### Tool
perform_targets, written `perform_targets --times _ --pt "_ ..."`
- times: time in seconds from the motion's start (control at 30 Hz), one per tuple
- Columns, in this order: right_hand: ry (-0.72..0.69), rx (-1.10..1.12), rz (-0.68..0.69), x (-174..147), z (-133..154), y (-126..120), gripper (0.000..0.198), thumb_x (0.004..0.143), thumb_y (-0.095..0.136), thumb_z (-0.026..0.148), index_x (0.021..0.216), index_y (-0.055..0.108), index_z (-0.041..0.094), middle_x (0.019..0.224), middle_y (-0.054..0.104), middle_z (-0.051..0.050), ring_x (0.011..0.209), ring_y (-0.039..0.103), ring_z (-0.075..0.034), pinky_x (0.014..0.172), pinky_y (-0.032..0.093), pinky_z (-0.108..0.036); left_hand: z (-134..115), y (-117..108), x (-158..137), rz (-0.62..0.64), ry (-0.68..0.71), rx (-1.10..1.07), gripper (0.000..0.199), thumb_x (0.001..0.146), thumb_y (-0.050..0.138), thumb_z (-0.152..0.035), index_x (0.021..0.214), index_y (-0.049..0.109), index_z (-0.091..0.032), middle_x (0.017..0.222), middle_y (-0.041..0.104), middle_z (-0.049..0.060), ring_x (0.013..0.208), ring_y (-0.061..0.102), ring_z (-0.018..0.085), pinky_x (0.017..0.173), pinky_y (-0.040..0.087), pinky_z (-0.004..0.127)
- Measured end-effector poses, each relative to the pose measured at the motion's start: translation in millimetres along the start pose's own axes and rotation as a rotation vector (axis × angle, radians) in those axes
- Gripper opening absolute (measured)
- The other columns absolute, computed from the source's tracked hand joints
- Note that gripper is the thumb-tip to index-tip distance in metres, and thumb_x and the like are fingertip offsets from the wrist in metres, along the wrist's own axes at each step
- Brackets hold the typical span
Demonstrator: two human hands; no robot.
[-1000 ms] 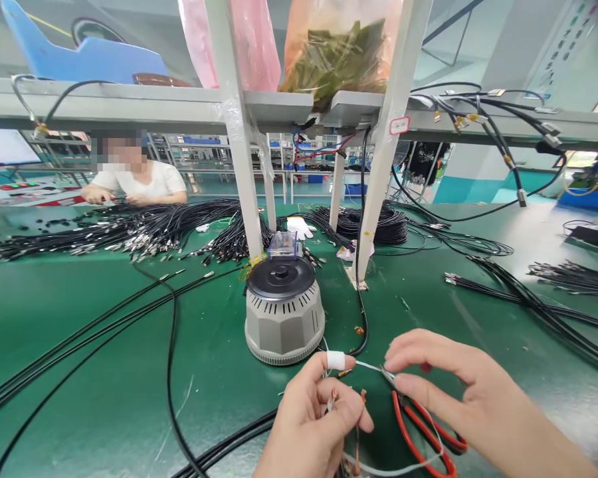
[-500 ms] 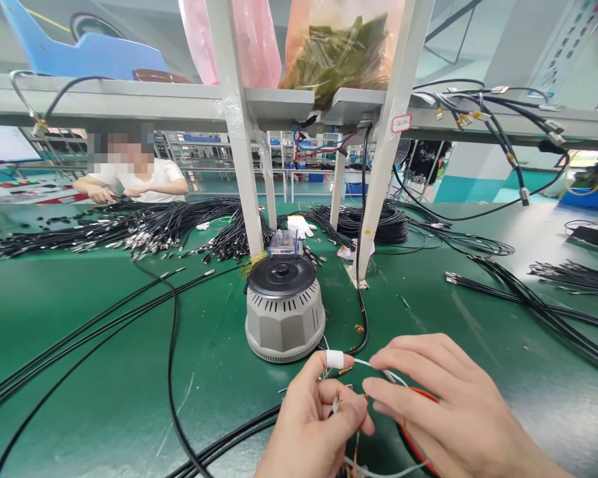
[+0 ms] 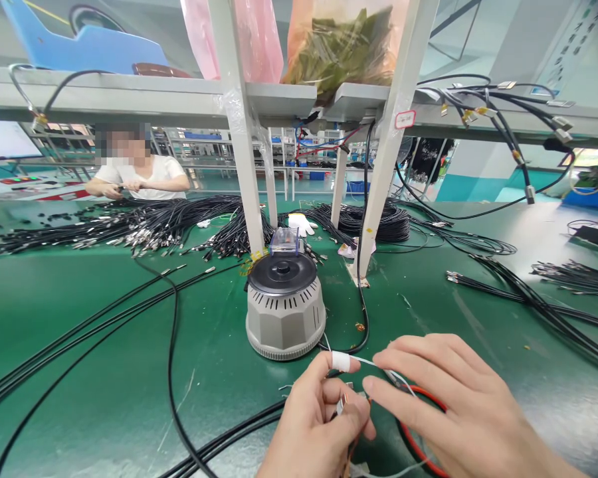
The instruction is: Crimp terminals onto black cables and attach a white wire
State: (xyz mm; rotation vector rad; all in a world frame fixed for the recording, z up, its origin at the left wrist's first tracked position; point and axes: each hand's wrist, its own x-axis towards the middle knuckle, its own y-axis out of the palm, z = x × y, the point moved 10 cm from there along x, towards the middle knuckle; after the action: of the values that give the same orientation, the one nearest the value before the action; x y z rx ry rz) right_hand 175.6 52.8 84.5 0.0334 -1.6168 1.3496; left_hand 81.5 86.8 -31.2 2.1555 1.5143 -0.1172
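My left hand [image 3: 321, 415], with white tape around its index finger, is closed on a cable connector [image 3: 342, 402] with a metal shell, pinched between thumb and fingers. Copper-coloured strands hang below the grip. Close by on the right, my right hand [image 3: 443, 392] has its index and middle fingers stretched out and slightly apart; its thumb is hidden. A thin whitish wire [image 3: 365, 361] runs from the left index fingertip past the right fingertips. Partly behind the right hand curves a red and black rim [image 3: 404, 435], its kind unclear.
Ahead stands a grey round device [image 3: 284, 318] with a black top. Black cables [image 3: 104, 312] cross the green table on the left, with a large pile [image 3: 174, 219] behind. Shelf posts [image 3: 376, 192] rise beyond. A person [image 3: 142, 176] works across the table.
The connector in my left hand has turned slightly, showing more of its metal shell. Both hands have shifted slightly right. The co-worker's hands have moved up and right.
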Motion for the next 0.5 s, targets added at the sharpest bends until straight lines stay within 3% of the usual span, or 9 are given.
perform_targets --times 0.13,0.23,0.4,0.5 --pt "-0.069 -0.027 0.029 0 6 6 0.026 0.095 0.042 0.007 0.092 0.067 0.014 0.097 0.069 -0.009 0.103 0.052 -0.022 0.089 0.033 -0.040 2 0 0 -0.002 -0.002 0.006 0.040 0.076 0.065 -0.029 0.109 0.048 -0.012 0.063 0.057 -0.002 0.062 0.051 0.011 0.066 0.035 0.024" --pt "-0.024 0.040 0.040 2 3 5 0.024 0.093 0.044 0.007 0.088 0.068 0.012 0.092 0.067 -0.008 0.097 0.052 -0.021 0.087 0.035 -0.037 0 1 0 0.023 0.020 0.018 0.036 0.078 0.065 -0.028 0.107 0.049 -0.012 0.063 0.057 -0.001 0.062 0.051 0.010 0.062 0.033 0.022" --pt "0.201 0.286 0.096 4 -17 7 0.017 0.087 0.052 0.004 0.086 0.064 0.017 0.084 0.062 -0.001 0.084 0.052 -0.013 0.074 0.041 -0.027 0 0 -1 0.033 0.023 0.122 0.038 0.082 0.063 -0.032 0.109 0.046 -0.013 0.069 0.058 -0.001 0.052 0.040 0.006 0.050 0.029 0.020" --pt "0.458 0.483 0.225 -12 -36 26 0.017 0.091 0.049 0.013 0.079 0.060 0.018 0.082 0.060 -0.001 0.080 0.053 -0.012 0.070 0.043 -0.025 -9 0 -3 0.021 0.108 0.295 0.036 0.087 0.057 -0.036 0.112 0.047 -0.013 0.074 0.059 0.001 0.051 0.038 0.007 0.047 0.029 0.020"
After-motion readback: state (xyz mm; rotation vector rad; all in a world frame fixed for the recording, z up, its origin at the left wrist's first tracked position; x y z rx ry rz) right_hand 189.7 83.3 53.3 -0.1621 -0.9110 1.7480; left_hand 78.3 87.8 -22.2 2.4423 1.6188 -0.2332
